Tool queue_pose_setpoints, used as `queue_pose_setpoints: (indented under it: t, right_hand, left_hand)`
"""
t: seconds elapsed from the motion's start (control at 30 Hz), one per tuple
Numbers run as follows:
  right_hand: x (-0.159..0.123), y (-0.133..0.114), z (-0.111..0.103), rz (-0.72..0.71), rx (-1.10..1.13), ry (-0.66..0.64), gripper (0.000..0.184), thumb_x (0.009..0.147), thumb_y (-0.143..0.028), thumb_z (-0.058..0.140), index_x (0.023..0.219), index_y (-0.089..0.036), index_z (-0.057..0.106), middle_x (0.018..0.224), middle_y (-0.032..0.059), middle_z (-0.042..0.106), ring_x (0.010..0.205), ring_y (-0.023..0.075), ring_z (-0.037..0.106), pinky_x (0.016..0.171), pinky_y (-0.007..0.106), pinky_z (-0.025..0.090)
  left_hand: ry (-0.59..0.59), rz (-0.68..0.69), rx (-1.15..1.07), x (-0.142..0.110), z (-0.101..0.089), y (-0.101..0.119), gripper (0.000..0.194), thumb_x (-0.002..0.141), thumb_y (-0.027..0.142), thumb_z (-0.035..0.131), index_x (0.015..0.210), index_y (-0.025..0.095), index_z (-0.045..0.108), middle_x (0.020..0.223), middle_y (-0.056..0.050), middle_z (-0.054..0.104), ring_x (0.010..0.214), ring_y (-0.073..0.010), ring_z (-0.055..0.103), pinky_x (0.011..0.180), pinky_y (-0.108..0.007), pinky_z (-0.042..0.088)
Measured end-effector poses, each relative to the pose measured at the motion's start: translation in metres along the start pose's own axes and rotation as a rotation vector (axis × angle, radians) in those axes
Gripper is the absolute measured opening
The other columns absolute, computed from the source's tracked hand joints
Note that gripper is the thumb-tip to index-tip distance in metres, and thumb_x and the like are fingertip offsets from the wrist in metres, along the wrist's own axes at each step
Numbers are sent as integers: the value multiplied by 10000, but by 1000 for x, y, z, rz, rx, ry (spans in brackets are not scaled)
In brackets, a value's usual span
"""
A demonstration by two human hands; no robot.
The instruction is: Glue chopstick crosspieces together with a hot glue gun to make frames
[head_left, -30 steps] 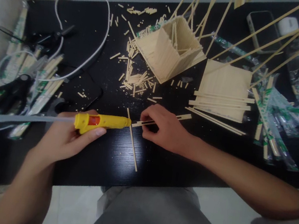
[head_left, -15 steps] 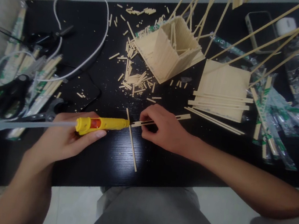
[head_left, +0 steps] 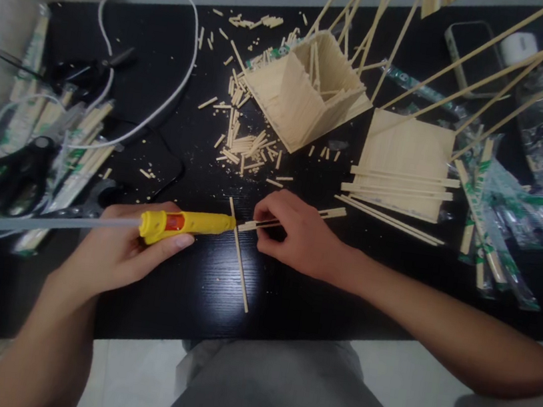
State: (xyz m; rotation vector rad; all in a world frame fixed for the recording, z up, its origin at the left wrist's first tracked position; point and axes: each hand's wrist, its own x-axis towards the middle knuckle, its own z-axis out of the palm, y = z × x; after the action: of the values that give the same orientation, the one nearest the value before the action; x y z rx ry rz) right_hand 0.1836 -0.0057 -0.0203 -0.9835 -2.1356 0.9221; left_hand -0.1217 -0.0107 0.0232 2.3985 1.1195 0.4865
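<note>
- The yellow glue gun (head_left: 198, 221) is left of centre in the frame, in the left hand (head_left: 116, 246), whose fingers wrap its grip, the thumb lying along its near side. Whether a finger presses the trigger cannot be seen.
- The right hand (head_left: 297, 237), near the centre, has its thumb and forefinger pinching a few slim wooden sticks (head_left: 333, 212); the other fingers are curled, and how much they help is hidden.
- The gun's nozzle is at the left ends of these sticks, though contact cannot be told for sure. To work well here, I would steady both wrists near the surface (head_left: 160, 309), squeeze gently and evenly, and guide the tip slowly so that the glue lies thin.
- The pinch seems best kept back from the nozzle, since the tip is probably hot, and light enough not to bend the sticks.
- The gun's long axis runs nearly level across the picture, nozzle to the right and tipped slightly upward; a translucent glue stick (head_left: 71, 222) trails from its back to the left edge.
- The pinched sticks slope from the nozzle toward the upper right.
- A single loose stick (head_left: 241, 263) lies steeply across the lower centre, upper left to lower right, its upper part beside the nozzle; nudging it is worth avoiding.
</note>
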Motion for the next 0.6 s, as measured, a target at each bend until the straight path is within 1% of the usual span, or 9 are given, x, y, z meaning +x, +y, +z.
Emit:
queue_pose_setpoints:
  t: [0.17, 0.27, 0.37, 0.43, 0.53, 0.6]
  right_hand:
    - [-1, 1, 0, 9, -5, -3, 175, 879, -80, 602, 956, -222, 538, 980, 48, 655, 913, 206, 597, 828, 335, 485]
    - [-1, 1, 1, 2, -4, 0, 167, 883, -85, 597, 957, -222, 538, 974, 47, 651, 912, 206, 594, 825, 334, 483]
    - [0, 0, 0, -2, -2, -5, 161, 886, -91, 589, 953, -225, 533, 972, 46, 653, 905, 206, 591, 823, 336, 482]
    - [0, 0, -1, 2, 0, -10, 161, 890, -90, 586, 954, -227, 531, 975, 47, 654, 904, 206, 592, 823, 337, 484]
    - [1, 0, -1, 11, 2, -8, 169, 887, -82, 590, 956, -226, 533, 978, 49, 654, 910, 207, 596, 826, 338, 487]
    - [0, 0, 0, 11, 5, -5, 174, 883, -81, 595, 956, -227, 534, 984, 49, 657, 913, 208, 599, 827, 339, 487]
  left_hand:
    - [-14, 3, -12, 2, 2, 0, 281, 1068, 422, 589, 913, 213, 696, 830, -4, 750, 652, -123, 716, 568, -213, 526]
    - [-4, -5, -23, 2, 1, 1, 295, 1059, 423, 605, 873, 213, 693, 820, -7, 757, 641, -124, 716, 552, -206, 522]
    - [16, -14, -31, 3, 0, 1, 319, 1051, 414, 612, 816, 212, 684, 762, 1, 737, 587, -117, 686, 502, -200, 488]
    - [9, -22, -28, 3, -1, 1, 315, 1039, 414, 622, 814, 206, 697, 776, -10, 749, 602, -128, 694, 515, -210, 498]
    - [-6, -58, -45, 1, -2, 0, 275, 1009, 401, 658, 833, 201, 730, 817, -26, 778, 637, -146, 720, 550, -225, 534]
    - [3, -87, -72, 1, -3, 0, 248, 989, 379, 679, 823, 206, 740, 800, -23, 780, 615, -145, 715, 530, -223, 531]
